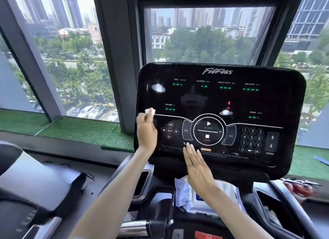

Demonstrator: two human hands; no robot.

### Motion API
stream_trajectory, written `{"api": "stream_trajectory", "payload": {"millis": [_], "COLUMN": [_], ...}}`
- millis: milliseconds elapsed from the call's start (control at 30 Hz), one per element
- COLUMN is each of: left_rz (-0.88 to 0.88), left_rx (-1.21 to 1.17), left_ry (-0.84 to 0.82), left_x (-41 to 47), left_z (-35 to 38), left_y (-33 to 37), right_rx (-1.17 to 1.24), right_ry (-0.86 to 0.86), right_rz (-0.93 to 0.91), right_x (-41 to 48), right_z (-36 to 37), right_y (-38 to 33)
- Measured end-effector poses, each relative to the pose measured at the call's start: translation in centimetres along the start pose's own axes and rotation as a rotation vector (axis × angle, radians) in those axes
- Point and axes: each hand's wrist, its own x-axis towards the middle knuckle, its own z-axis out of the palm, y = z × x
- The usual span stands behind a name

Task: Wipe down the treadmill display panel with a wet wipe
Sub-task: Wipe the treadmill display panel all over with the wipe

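Turf ledge (74, 130): green strip under the window, left of the machine
Left hand (146, 132): raised at the panel's left edge, fingers curled round the wipe and gripping it
Wet wipe (150, 111): small white wad poking out above the left fingers, seemingly pressed to the glass near the left end of the curved white line, just below the INCLINE readout
Right hand (197, 165): fingers straight and together, lying flat on the panel's lower rim beneath the start/stop ring; holds nothing (it looks like a brace)
Wipes pack (204, 197): lies in the tray under the right wrist, well below the panel
Display panel (201, 98): black and glossy, tilted toward the person, long axis running left to right; two pale smudges show, one upper left, one near the middle
Keypad (252, 141): lower right, well apart from both hands
Key relation: nearly all of the panel lies to the right of the wipe, so the stroke probably has to run rightward along the long axis; the left hand is the nearer one, and the right hand sits in the way of any low pass
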Motion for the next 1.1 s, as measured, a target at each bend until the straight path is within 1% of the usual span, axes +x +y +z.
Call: {"api": "stream_trajectory", "payload": {"millis": [33,67,100,167,200,233,267,333,367,400,433,467,500,533,567,600,667,700,733,767,833,867,900,933,1000,1033,1067,1100], "left_rz": [-0.109,-0.132,-0.067,0.245,0.382,0.425,0.363,0.014,-0.153,-0.217,-0.150,0.026,0.249,0.420,0.476,0.403,-0.013,-0.159,-0.164,-0.027,0.419,0.559,0.570,0.457,0.032,-0.096,-0.085,0.061], "left_rx": [-0.013,-0.011,-0.002,-0.004,-0.002,-0.009,-0.017,-0.089,-0.138,-0.158,-0.129,-0.091,-0.060,-0.037,-0.019,-0.019,-0.099,-0.128,-0.110,-0.062,0.002,0.016,0.009,-0.018,-0.126,-0.152,-0.136,-0.085], "left_ry": [0.054,0.072,0.037,-0.117,-0.166,-0.182,-0.141,0.051,0.122,0.137,0.099,0.015,-0.078,-0.149,-0.183,-0.149,0.057,0.109,0.094,0.019,-0.194,-0.257,-0.265,-0.205,0.019,0.075,0.061,-0.018], "left_x": [0.0,-0.4,-1.1,-3.1,-3.4,-3.0,-2.4,-1.6,-1.6,-1.9,-2.3,-2.9,-3.6,-3.6,-3.0,-2.2,-1.2,-1.0,-1.2,-1.7,-3.2,-3.1,-2.6,-2.1,-1.5,-1.6,-2.0,-2.6], "left_z": [0.1,0.4,0.9,1.7,1.8,1.6,1.4,1.0,1.0,1.2,1.6,2.2,2.5,2.4,2.2,1.9,1.2,1.2,1.4,1.9,2.7,2.6,2.3,2.1,1.7,1.8,1.9,2.2], "left_y": [0.4,1.5,2.7,3.9,3.5,2.6,1.5,0.4,0.7,1.8,2.9,3.6,3.8,3.3,2.5,1.8,1.2,1.7,2.7,3.6,3.9,3.4,2.7,2.1,1.8,2.3,3.2,4.0], "right_rx": [-0.007,-0.011,-0.017,-0.044,-0.069,-0.097,-0.112,-0.121,-0.125,-0.127,-0.128,-0.130,-0.135,-0.138,-0.138,-0.138,-0.145,-0.148,-0.147,-0.147,-0.153,-0.153,-0.149,-0.146,-0.137,-0.128,-0.117,-0.109], "right_ry": [0.000,0.010,0.034,0.067,0.069,0.064,0.053,0.041,0.035,0.029,0.026,0.024,0.025,0.022,0.010,-0.003,-0.012,-0.018,-0.026,-0.034,-0.056,-0.073,-0.086,-0.086,-0.059,-0.050,-0.040,-0.034], "right_rz": [-0.003,-0.004,-0.007,-0.027,-0.041,-0.057,-0.069,-0.065,-0.062,-0.066,-0.074,-0.080,-0.085,-0.083,-0.070,-0.057,-0.054,-0.057,-0.054,-0.054,-0.060,-0.069,-0.078,-0.086,-0.088,-0.086,-0.081,-0.081], "right_x": [-0.1,-0.2,-0.3,-0.5,-0.6,-0.8,-0.9,-1.0,-1.0,-1.0,-1.1,-1.1,-1.1,-1.1,-1.2,-1.2,-1.3,-1.3,-1.2,-1.1,-1.0,-1.1,-1.2,-1.2,-1.2,-1.1,-1.0,-0.9], "right_z": [0.3,0.6,1.0,1.6,1.8,1.9,2.0,2.2,2.2,2.3,2.3,2.2,2.2,2.0,1.8,1.6,1.3,1.2,1.1,0.9,0.6,0.4,0.3,0.2,0.4,0.5,0.7,0.8], "right_y": [0.0,-0.1,-0.1,-0.1,0.0,0.1,0.2,0.3,0.2,0.2,0.2,0.3,0.3,0.3,0.2,0.2,0.1,0.1,0.1,0.2,0.3,0.3,0.2,0.2,0.3,0.4,0.4,0.5]}}
